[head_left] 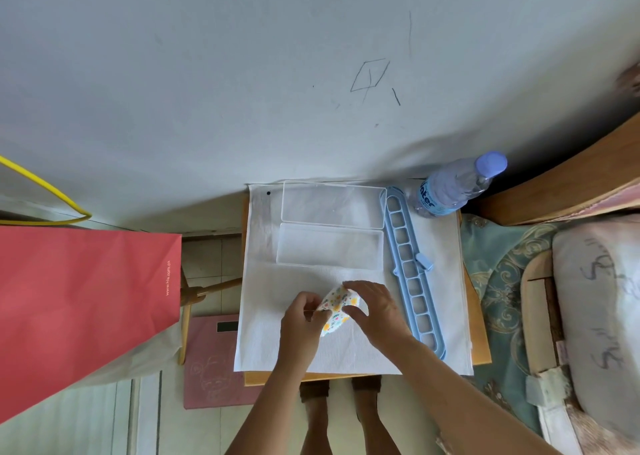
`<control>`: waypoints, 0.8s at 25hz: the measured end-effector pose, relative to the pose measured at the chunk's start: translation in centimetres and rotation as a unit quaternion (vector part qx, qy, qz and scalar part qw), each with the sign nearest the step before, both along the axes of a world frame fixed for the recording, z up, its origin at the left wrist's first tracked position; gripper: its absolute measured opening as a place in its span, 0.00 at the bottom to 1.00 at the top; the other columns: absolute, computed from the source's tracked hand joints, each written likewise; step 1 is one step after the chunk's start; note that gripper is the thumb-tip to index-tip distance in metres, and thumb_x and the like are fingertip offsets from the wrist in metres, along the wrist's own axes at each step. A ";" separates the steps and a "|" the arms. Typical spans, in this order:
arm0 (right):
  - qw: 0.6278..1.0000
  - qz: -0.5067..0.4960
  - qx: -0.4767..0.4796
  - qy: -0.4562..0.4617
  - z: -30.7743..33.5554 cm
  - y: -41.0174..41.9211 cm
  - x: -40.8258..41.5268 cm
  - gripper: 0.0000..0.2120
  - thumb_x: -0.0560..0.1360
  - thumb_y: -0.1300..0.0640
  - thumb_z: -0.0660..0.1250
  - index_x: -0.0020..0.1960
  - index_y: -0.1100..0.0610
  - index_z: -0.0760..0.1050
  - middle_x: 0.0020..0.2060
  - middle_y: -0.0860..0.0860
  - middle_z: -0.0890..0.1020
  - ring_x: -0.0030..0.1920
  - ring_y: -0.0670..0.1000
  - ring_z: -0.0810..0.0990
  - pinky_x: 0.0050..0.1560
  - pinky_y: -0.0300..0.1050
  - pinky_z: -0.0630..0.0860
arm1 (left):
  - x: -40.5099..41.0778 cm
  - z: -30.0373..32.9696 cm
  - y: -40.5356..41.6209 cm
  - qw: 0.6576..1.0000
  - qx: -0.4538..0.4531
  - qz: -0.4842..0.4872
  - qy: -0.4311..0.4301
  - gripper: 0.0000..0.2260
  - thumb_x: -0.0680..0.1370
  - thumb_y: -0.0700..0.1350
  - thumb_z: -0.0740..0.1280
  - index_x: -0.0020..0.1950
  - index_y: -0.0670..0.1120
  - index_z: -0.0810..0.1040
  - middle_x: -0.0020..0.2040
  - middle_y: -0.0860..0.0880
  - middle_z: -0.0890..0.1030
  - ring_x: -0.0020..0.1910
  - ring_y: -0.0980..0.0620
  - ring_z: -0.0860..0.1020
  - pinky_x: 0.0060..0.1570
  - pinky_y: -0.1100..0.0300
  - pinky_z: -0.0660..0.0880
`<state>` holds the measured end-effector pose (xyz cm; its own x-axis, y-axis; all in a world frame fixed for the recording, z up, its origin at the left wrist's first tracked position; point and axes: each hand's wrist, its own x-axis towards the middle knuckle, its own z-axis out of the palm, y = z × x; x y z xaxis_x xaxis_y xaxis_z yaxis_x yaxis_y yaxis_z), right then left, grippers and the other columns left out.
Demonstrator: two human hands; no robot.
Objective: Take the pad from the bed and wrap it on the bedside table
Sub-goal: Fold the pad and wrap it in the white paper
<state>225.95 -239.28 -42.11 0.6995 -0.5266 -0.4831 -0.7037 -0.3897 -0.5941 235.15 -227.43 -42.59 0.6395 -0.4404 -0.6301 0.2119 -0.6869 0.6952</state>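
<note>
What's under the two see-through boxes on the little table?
A white cloth lies under the clear boxes and shows through them. The wooden bedside table underneath peeks out only at the edges; the cloth covers the rest.

White pad (335, 310) with yellow floral dots, white cloth (277, 336), pale-blue rack (412, 274), red bag (86, 309), pink scale (214, 361).

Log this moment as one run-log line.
stage: wrapping | pad: over bedside table, partly folded | left hand: gripping pad | right hand: gripping pad | bottle: untouched
</note>
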 end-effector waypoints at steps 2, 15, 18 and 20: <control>0.997 -0.062 0.024 -0.040 0.8 -0.2 0.4 0.11 0.73 0.57 0.70 0.55 0.53 0.76 0.53 0.46 0.78 0.55 0.47 0.72 0.56 0.37 0.69 | 1.2 1.2 -0.1 0.998 -0.048 0.019 0.020 0.08 0.74 0.42 0.71 0.47 0.52 0.75 0.44 0.55 0.79 0.49 0.52 0.80 0.35 0.75 0.76; 0.928 -0.331 0.172 -0.008 1.6 -5.4 8.7 0.16 0.70 0.62 0.73 0.52 0.57 0.68 0.39 0.50 0.77 0.34 0.46 0.76 0.28 0.37 0.70 | 8.6 1.4 -7.9 0.991 0.065 -0.002 -0.115 0.11 0.73 0.41 0.70 0.54 0.40 0.78 0.50 0.43 0.83 0.49 0.44 0.80 0.50 0.53 0.77; 0.945 -0.303 0.104 0.056 0.3 -5.5 9.0 0.13 0.70 0.63 0.72 0.46 0.55 0.67 0.36 0.50 0.75 0.29 0.46 0.72 0.25 0.39 0.67 | 7.8 0.2 -8.0 0.979 0.102 -0.028 -0.172 0.10 0.74 0.42 0.69 0.53 0.41 0.78 0.50 0.44 0.84 0.50 0.44 0.80 0.53 0.59 0.66; 0.951 -0.287 0.090 0.070 -0.5 -5.4 9.0 0.11 0.71 0.64 0.70 0.39 0.55 0.68 0.35 0.51 0.75 0.29 0.47 0.71 0.25 0.39 0.67 | 7.6 -0.3 -8.0 0.975 0.109 -0.030 -0.193 0.09 0.74 0.43 0.68 0.53 0.42 0.78 0.50 0.44 0.84 0.49 0.45 0.79 0.49 0.61 0.61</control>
